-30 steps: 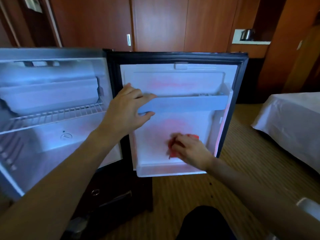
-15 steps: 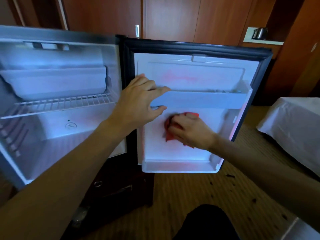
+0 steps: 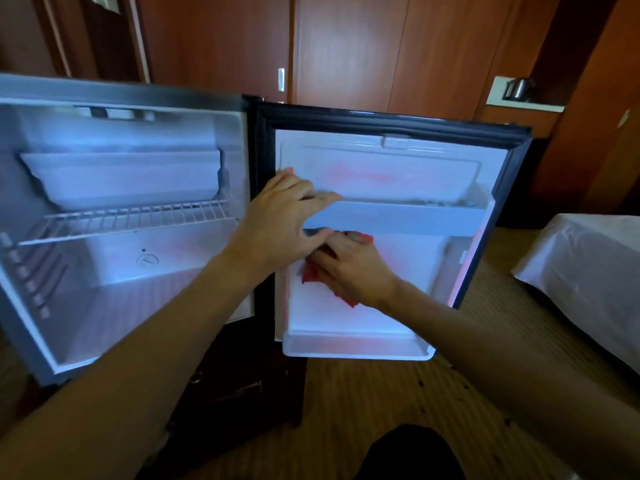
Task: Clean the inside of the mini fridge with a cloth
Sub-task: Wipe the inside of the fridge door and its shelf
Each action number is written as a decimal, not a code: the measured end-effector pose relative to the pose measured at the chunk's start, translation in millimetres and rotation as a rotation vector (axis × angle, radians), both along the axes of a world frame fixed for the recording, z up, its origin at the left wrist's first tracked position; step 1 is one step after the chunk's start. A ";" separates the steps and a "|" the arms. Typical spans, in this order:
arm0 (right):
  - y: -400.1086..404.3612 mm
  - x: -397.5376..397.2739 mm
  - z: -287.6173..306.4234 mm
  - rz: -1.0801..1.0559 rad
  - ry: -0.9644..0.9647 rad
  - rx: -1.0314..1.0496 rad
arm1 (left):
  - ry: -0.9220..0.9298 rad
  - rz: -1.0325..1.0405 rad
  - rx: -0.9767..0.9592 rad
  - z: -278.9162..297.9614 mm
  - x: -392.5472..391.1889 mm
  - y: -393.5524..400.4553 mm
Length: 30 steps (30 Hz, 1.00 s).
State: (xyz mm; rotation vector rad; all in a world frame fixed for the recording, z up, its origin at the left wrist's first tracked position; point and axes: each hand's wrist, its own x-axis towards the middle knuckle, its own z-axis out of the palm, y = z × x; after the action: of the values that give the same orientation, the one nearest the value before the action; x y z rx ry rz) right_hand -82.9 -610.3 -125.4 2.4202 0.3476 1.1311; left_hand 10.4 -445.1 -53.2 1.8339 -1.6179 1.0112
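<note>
The mini fridge (image 3: 114, 289) stands open, its white inside bare apart from a wire shelf (image 3: 131, 220) and a freezer tray. Its door (image 3: 408, 282) is swung out to the right. My left hand (image 3: 280, 220) grips the left end of the door's shelf rail (image 3: 401, 218), fingers over the top and thumb below. My right hand (image 3: 349, 268) presses a red cloth (image 3: 310, 271) flat against the door's inner panel just under that rail. The cloth shows only at the hand's edges.
A bed with a white sheet (image 3: 585, 278) stands to the right. Wooden cabinet doors (image 3: 346, 53) fill the back wall, with a metal kettle (image 3: 517, 89) on a ledge at the far right. Striped carpet (image 3: 363, 403) lies below the door, and my dark knee (image 3: 412, 455) shows at the bottom edge.
My right hand has slid the red cloth up the door panel and leftward, from low down to just beneath the shelf rail. My left hand has kept its hold on the rail.
</note>
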 end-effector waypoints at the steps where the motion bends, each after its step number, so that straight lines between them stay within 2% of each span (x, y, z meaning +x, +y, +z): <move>1: 4.8 1.9 -4.4 -0.030 0.001 0.062 | 0.001 -0.005 -0.007 -0.5 -0.1 0.0; 4: 16.0 -6.6 -49.6 -0.002 0.165 0.182 | 0.015 -0.015 -0.020 -0.6 -2.5 0.2; 5: 14.9 -9.9 -71.0 0.002 0.271 0.091 | 0.016 -0.010 -0.019 -0.2 -3.6 -0.6; 7: 7.8 -19.6 -92.1 -0.020 0.355 -0.080 | 0.017 -0.007 -0.021 0.3 -3.9 0.5; 9: 1.9 -24.3 -82.5 0.003 0.372 -0.036 | 0.014 -0.019 -0.026 0.1 -2.8 1.7; 12: -12.9 -26.6 -39.6 0.039 0.277 0.071 | 0.011 -0.034 -0.024 -0.2 0.1 3.0; 15: -25.0 -32.1 -0.5 0.009 0.143 -0.084 | 0.001 -0.034 -0.014 -0.7 2.0 3.8; 18: -26.8 -42.7 -9.7 -0.023 0.120 0.076 | 0.005 -0.035 -0.002 -0.5 2.4 3.5; 20: -25.2 -54.2 -35.5 -0.009 0.201 0.227 | 0.018 -0.027 0.005 0.2 1.3 4.0; 22: -28.8 -65.5 -60.5 -0.001 0.332 0.173 | 0.020 -0.020 0.008 1.3 -0.2 4.6; 24: -34.2 -73.5 -64.7 -0.005 0.378 0.176 | 0.015 -0.023 -0.002 1.2 -1.1 4.3; 28: -47.3 -78.9 -25.1 -0.096 0.136 0.313 | -0.004 -0.029 -0.025 -0.2 -1.2 3.1; 30: -53.4 -81.4 -12.8 -0.126 0.087 0.306 | -0.006 -0.020 -0.026 -0.2 -1.3 2.2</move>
State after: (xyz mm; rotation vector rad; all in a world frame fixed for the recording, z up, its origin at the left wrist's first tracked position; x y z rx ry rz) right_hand -164.3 -663.8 -138.3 2.7186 0.0484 1.0917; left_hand 9.1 -442.9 -53.4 1.7958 -1.6160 1.0246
